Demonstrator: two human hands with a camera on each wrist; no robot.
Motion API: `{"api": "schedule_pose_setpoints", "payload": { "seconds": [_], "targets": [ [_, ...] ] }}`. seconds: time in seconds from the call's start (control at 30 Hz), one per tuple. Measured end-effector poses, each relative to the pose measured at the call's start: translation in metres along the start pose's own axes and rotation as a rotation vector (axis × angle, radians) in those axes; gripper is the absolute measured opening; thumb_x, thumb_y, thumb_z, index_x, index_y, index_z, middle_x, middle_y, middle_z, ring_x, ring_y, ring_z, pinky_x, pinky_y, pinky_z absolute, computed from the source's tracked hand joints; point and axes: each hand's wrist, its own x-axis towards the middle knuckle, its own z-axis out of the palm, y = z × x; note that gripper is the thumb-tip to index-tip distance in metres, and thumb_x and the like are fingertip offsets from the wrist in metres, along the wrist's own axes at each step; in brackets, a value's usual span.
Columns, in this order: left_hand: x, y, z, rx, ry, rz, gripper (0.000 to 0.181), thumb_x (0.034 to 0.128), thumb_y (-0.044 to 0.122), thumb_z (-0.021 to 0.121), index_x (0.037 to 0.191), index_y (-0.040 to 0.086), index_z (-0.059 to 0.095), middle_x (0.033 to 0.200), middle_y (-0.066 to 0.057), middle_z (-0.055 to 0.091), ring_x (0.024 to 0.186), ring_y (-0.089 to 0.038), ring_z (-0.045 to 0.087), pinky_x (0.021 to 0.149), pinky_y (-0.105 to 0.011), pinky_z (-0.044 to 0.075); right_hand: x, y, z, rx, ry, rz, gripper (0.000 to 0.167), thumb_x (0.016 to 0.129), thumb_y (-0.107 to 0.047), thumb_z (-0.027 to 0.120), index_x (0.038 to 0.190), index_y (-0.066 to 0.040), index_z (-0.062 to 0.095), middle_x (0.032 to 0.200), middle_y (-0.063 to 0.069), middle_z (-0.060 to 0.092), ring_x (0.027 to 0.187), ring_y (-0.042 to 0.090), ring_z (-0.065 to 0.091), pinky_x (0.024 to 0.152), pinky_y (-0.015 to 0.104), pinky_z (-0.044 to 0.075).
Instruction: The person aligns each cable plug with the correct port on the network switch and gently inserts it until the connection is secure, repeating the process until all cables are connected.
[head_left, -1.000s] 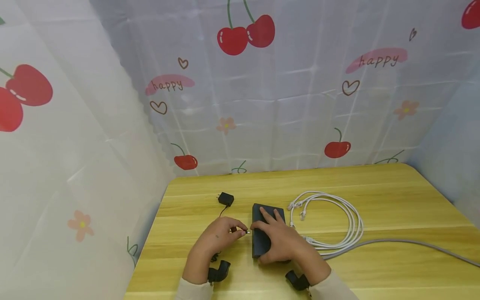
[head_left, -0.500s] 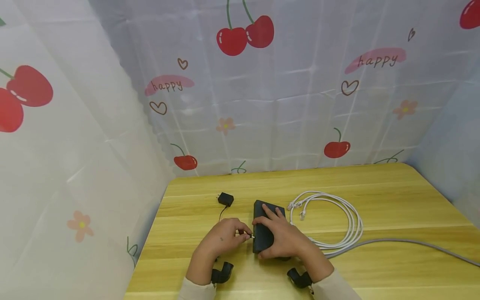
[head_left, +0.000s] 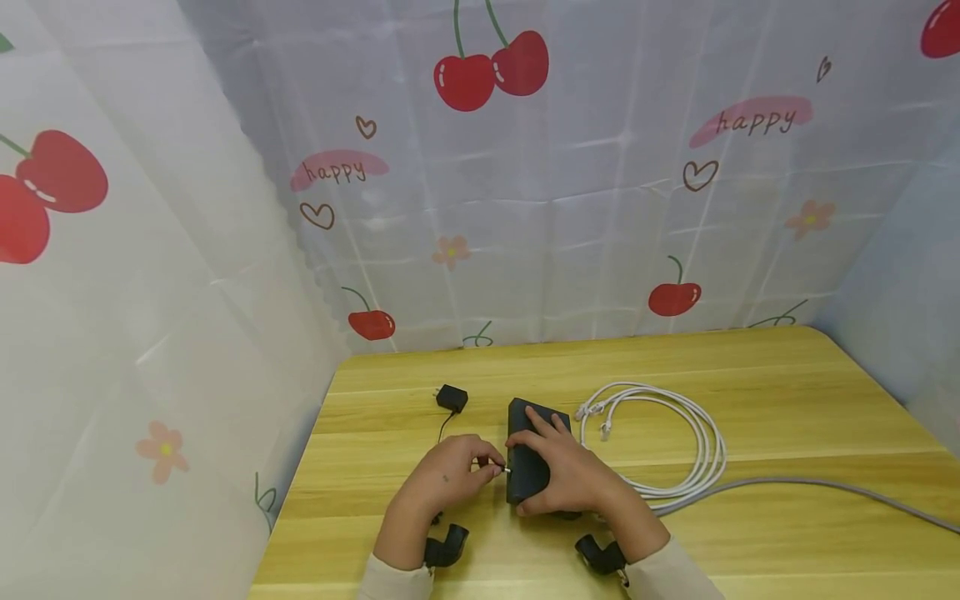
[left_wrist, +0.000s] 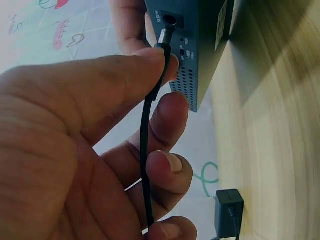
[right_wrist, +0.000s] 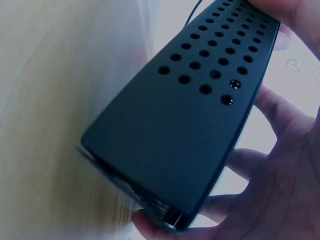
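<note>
Under right hand (head_left: 567,477), dark box (head_left: 528,473), gripped; left hand (head_left: 452,477) pinching plug (left_wrist: 164,46) just beside socket (left_wrist: 170,20)

You have a dark grey, rectangular box (head_left: 528,477) patterned with rows of round black holes (right_wrist: 204,53). The thin, black, flexible cable (left_wrist: 145,145) ends in a shiny silver barrel tip (left_wrist: 165,36). You see a black, block-shaped adapter (head_left: 452,398), a coiled white cable (head_left: 722,450), a plain grey cable (head_left: 810,482) and a yellow, wood-grained tabletop (head_left: 795,400). Your beige sleeves (head_left: 671,575) are plain, and the white sheet (head_left: 570,183) is printed with red cherries (head_left: 465,82), green stems (head_left: 459,29), brown hearts (head_left: 701,161), peach flowers (head_left: 442,247) and pink-backed "happy" lettering (head_left: 756,121).
</note>
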Motion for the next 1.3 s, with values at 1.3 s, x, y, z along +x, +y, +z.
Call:
{"api": "schedule_pose_setpoints", "payload": {
  "seconds": [1.3],
  "targets": [
    [-0.0004, 0.0025, 0.0010, -0.033, -0.019, 0.035, 0.027, 0.0978, 0.016, 0.065, 0.120, 0.026, 0.075, 0.094, 0.003, 0.071, 0.066, -0.003, 0.054, 0.059, -0.023, 0.045, 0.0006, 0.0060, -0.0047, 0.113, 0.045, -0.002, 0.075, 0.064, -0.044, 0.092, 0.128, -0.049, 0.053, 0.167, 0.008, 0.010, 0.145, 0.059, 0.002, 0.097, 0.076, 0.033]
  ]
}}
